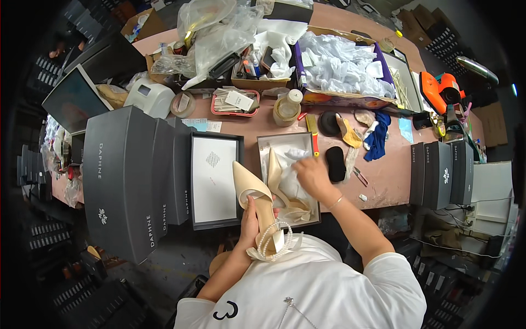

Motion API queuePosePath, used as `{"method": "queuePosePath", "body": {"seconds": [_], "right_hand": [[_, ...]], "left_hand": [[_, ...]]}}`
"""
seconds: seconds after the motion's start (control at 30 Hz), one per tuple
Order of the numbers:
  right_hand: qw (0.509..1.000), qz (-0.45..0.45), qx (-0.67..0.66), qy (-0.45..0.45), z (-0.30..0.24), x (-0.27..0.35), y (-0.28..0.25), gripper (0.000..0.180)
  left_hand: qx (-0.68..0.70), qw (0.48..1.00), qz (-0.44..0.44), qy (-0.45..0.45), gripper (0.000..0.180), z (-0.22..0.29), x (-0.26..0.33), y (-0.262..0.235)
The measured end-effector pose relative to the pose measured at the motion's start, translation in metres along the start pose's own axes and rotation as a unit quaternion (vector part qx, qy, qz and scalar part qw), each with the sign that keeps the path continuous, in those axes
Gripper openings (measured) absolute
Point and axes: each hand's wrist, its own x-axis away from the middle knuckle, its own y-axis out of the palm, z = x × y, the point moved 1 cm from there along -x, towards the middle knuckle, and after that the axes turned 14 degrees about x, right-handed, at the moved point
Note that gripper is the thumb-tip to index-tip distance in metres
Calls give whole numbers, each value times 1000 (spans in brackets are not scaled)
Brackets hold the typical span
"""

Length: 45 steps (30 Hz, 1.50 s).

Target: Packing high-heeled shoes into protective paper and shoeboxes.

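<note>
A beige pointed-toe shoe (253, 189) with a pearl ankle strap (264, 239) is in my left hand (250, 222), sole partly turned up and toe pointing away from me. The matching shoe (275, 174) lies on its side in an open grey shoebox (316, 215), beside crumpled white tissue paper (293, 189). Over the right side of that box, my right hand (314, 178) has its fingers curled close to the tissue; what they hold, if anything, is hidden. Left of it lies the dark box lid (216, 222) with a white sheet (215, 186) inside.
Dark shoeboxes (118, 181) stand at the left, with more boxes (435, 172) at the right. A large carton (329, 100) holds crumpled paper. A brush (313, 131), black sponge (335, 163), blue cloth (377, 140), glass jar (286, 112) and red basket (235, 112) sit behind the work.
</note>
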Motion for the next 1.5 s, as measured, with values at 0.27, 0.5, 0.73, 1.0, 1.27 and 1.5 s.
{"method": "queuePosePath", "body": {"seconds": [0.27,0.5,0.73,1.0,1.27,1.5], "right_hand": [[995,-59,-67,51,21,-20,11,10],[983,-135,100,-71,33,-55,78,17],[938,-58,-326,101,10,-39,-52,29],[967,93,-234,42,-68,14,-64,32],[925,-38,-361,108,-73,22,-85,23],[995,-3,-98,-35,-66,21,-57,21]], "left_hand": [[11,1000,-6,-17,61,-4,2,0],[71,996,-11,-52,58,-7,2,1],[76,996,-1,-42,65,-2,1,-2],[75,992,-101,-19,47,-18,-5,22],[15,996,-87,1,41,-17,0,15],[-36,997,-58,28,44,-19,15,23]]}}
